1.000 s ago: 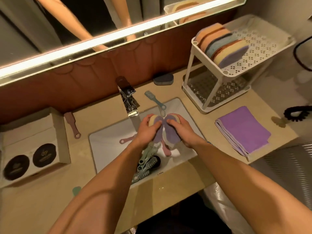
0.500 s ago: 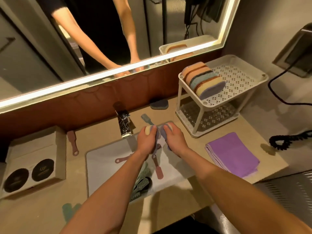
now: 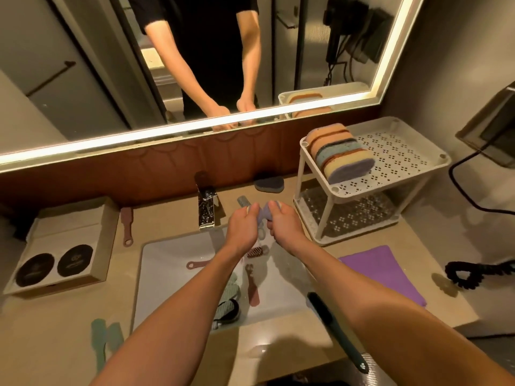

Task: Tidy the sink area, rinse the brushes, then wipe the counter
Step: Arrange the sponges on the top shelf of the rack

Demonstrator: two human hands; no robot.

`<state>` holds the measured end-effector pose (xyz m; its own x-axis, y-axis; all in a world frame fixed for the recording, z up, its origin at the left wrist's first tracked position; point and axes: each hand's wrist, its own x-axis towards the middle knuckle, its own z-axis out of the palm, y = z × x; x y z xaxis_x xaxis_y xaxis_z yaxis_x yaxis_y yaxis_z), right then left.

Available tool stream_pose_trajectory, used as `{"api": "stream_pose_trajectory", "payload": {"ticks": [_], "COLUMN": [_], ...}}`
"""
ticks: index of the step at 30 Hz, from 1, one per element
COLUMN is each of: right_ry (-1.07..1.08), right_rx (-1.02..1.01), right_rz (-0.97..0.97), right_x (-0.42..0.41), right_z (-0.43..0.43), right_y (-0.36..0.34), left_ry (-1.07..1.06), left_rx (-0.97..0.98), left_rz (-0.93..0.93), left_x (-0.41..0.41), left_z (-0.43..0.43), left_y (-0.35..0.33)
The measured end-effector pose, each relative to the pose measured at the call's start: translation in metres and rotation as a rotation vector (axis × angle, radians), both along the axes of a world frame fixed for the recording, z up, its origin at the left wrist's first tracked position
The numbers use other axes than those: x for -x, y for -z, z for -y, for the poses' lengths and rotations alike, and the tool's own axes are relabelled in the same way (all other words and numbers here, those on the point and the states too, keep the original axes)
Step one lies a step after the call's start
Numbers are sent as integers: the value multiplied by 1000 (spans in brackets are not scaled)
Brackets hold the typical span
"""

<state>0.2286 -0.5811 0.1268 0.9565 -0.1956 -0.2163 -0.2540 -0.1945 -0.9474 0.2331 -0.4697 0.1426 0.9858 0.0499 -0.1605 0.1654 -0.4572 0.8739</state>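
Above the far edge of the white sink (image 3: 167,257), my left hand (image 3: 242,227) and my right hand (image 3: 281,221) each grip a yellow-and-purple sponge (image 3: 263,214), pressed together between them. Several brushes lie in the basin: a pink one (image 3: 253,291), green ones (image 3: 227,302) and a pink handle (image 3: 198,264). A blue brush (image 3: 243,201) lies on the counter behind my left hand. The chrome faucet (image 3: 206,211) stands just left of my hands.
A white two-tier rack (image 3: 390,162) holds a row of sponges (image 3: 340,154) on top. A dark sponge (image 3: 269,185) lies by the wall. A purple cloth (image 3: 387,271), a dark teal brush (image 3: 334,330), a pink brush (image 3: 126,227), green brushes (image 3: 104,341) and a box (image 3: 61,249) lie on the counter.
My head has tilted up, showing more mirror. Both hands have lifted the sponges from over the basin towards its far edge, still pressed together.
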Motion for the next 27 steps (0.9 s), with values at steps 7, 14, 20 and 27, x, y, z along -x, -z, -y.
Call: {"api": "stream_pose_trajectory", "payload": {"ticks": [7,14,20,27], "right_ry": [-106,-125,-106,-80], "right_rx": [-41,-117,-108,-152], "right_rz": [173,207,281,278], "right_x": [-7,-10,-10,-8], "right_z": [35,65,95,148], "right_y": [-39,-71,-112,-123], "left_ry": [-6,60,199,305], "left_rx": [143,100,10,-15], "left_rz": [38,45,76,248], "left_x": [-11,-34,-57,-73], "left_z": [14,21,46,97], "left_y": [-23,-69,-115,-140]}}
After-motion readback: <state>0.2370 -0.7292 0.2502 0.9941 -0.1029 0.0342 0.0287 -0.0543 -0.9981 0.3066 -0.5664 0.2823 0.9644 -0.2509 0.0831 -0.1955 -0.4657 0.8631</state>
